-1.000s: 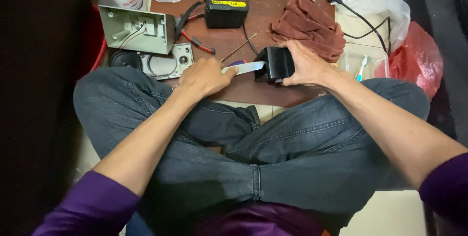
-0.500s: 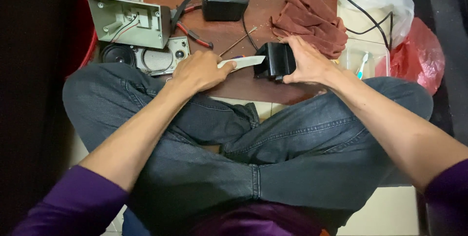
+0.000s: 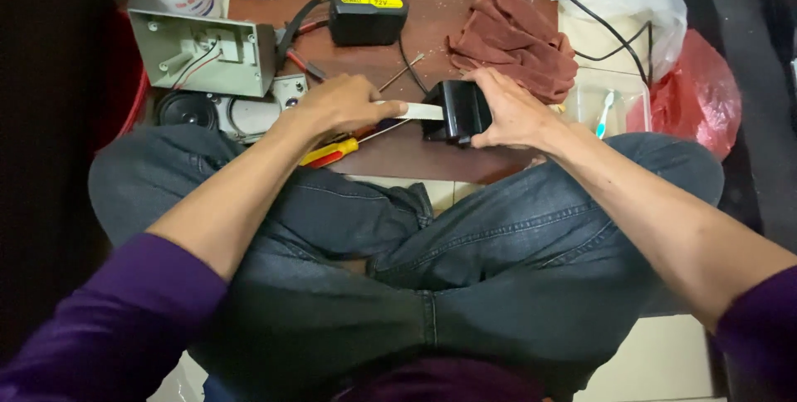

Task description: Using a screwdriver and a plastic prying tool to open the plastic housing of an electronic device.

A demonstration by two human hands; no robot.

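My right hand (image 3: 516, 110) grips a small black box-shaped part (image 3: 459, 109) on the near edge of a brown board (image 3: 432, 153) in front of my crossed legs. My left hand (image 3: 340, 105) holds a flat white blade-like tool (image 3: 422, 110), its tip pushed against the left side of the black part. Just below my left hand lies a screwdriver with a red and yellow handle (image 3: 330, 154).
On the board lie a grey open metal box with wires (image 3: 203, 51), a black speaker (image 3: 184, 109), a yellow-and-black drill battery (image 3: 367, 17), a brown rag (image 3: 513, 41) and a black cable (image 3: 610, 32). White and red plastic bags (image 3: 706, 86) sit at right.
The view has shifted a little; both hands stay on the black part and the white tool. The red and yellow screwdriver now shows below my left hand.
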